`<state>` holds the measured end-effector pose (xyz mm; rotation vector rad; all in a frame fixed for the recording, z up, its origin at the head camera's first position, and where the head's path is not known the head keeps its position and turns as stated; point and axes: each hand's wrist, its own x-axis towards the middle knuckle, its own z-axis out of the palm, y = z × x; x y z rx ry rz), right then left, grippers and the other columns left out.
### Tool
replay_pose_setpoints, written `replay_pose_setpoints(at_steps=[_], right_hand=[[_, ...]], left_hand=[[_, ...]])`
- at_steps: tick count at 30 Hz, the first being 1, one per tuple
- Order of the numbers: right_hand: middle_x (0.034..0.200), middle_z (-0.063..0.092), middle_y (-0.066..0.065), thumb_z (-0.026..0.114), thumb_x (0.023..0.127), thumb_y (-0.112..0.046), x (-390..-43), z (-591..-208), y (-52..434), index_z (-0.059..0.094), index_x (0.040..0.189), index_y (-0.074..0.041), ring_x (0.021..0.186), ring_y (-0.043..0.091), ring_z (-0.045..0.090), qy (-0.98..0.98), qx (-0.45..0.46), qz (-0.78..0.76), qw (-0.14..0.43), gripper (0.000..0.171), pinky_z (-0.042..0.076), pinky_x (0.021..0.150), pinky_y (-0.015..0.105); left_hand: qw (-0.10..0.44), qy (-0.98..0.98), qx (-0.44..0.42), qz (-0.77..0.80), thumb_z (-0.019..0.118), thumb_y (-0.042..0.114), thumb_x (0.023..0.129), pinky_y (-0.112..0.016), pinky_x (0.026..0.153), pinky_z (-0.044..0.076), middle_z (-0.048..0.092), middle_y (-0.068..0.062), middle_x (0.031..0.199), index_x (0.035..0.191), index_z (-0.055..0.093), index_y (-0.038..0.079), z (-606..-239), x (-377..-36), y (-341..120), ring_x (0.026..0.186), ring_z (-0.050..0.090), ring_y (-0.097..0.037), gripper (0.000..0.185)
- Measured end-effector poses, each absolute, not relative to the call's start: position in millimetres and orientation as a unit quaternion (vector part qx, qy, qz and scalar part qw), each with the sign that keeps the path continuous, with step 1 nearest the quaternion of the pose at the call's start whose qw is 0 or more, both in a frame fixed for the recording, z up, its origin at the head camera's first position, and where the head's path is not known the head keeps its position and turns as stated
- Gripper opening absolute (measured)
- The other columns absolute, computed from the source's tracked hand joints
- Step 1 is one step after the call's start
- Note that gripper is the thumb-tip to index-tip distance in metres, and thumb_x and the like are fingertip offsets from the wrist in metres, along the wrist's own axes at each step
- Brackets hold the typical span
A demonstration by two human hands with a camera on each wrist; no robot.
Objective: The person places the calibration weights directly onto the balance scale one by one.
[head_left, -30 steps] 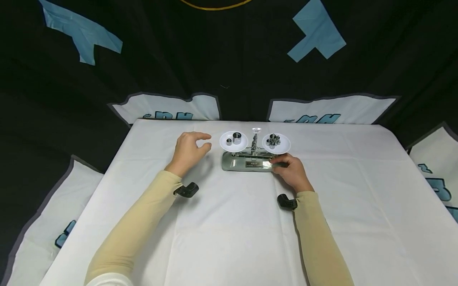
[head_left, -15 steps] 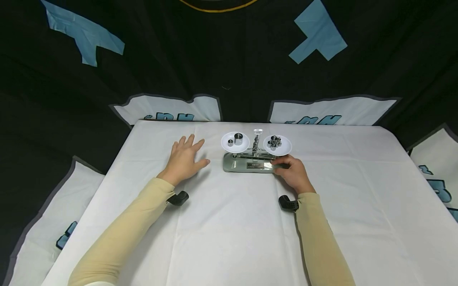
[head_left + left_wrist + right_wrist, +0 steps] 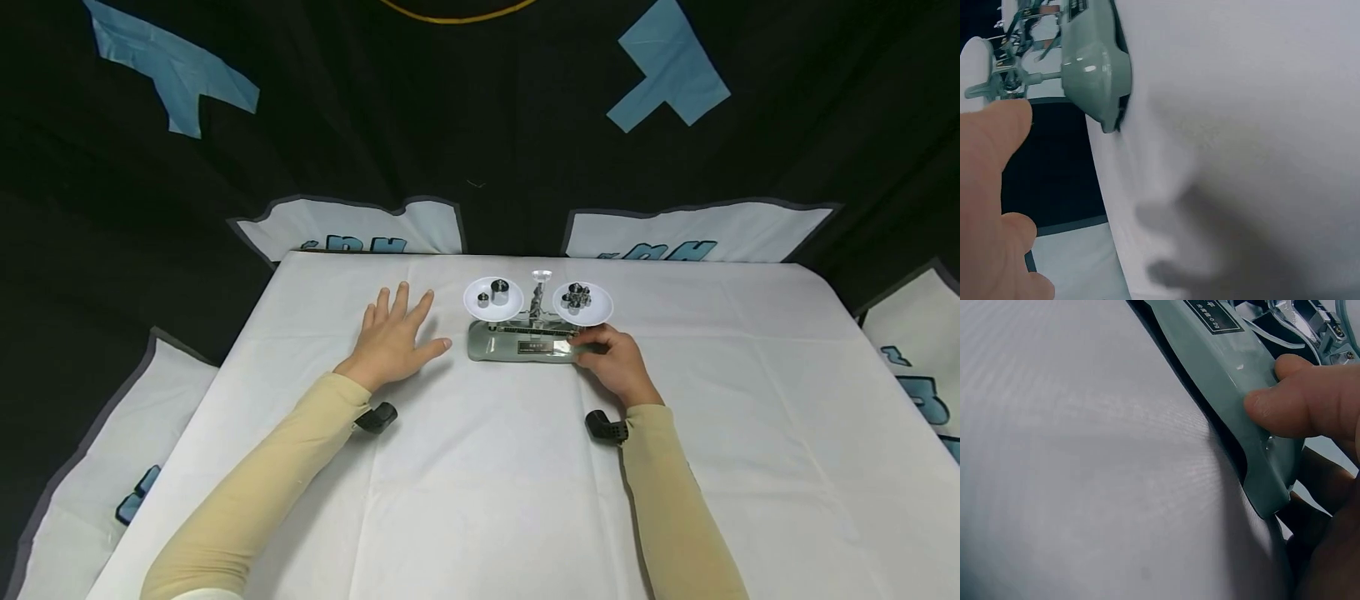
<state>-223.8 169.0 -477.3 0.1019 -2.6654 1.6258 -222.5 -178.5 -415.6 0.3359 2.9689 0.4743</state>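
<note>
A green balance scale [image 3: 495,344] with two white pans stands at the far middle of the table. On its left pan [image 3: 472,310] sit a large metal weight [image 3: 500,291] and a small one [image 3: 483,299]. Several small metal weights [image 3: 576,297] crowd together on the right pan [image 3: 603,310]. My right hand [image 3: 617,363] grips the right end of the scale's base; in the right wrist view the thumb [image 3: 1285,406] lies on the green body. To the left of the scale, my left hand [image 3: 390,342] has its fingers spread, holds nothing and is apart from the scale.
A white cloth [image 3: 480,483] covers the table. Behind it hangs a black curtain [image 3: 420,108] with pieces of blue tape [image 3: 667,67]. Each wrist carries a small black camera [image 3: 603,426].
My left hand has drawn back to the left from beside the left pan, and its curled fingers have spread. The right hand stays on the base.
</note>
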Motion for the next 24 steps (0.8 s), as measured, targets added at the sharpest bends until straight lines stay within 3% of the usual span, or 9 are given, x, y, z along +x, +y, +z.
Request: replay_pose_setpoints(at_steps=[16, 24], right_hand=[[0.13, 0.065, 0.022, 0.07, 0.081, 0.005, -225, -475, 166, 0.075, 0.106, 0.005, 0.132, 0.04, 0.054, -0.849, 0.052, 0.525, -0.008, 0.026, 0.035, 0.12, 0.053], [0.144, 0.059, 0.022, 0.068, 0.088, 0.0, -222, -471, 178, 0.072, 0.116, 0.002, 0.145, 0.041, 0.044, -0.863, 0.087, 0.496, -0.035, 0.028, 0.031, 0.124, 0.054]], left_hand=[[0.052, 0.982, 0.111, 0.145, 0.046, 0.065, 0.097, -0.069, 0.125, 0.0, -0.004, -0.023, 0.171, 0.164, 0.021, 0.019, -426, -224, -178, 0.156, -0.009, -0.052, 0.085], [0.051, 0.983, 0.101, 0.145, 0.047, 0.063, 0.098, -0.07, 0.125, 0.0, -0.003, -0.024, 0.171, 0.163, 0.025, 0.017, -428, -222, -183, 0.156, -0.007, -0.053, 0.083]])
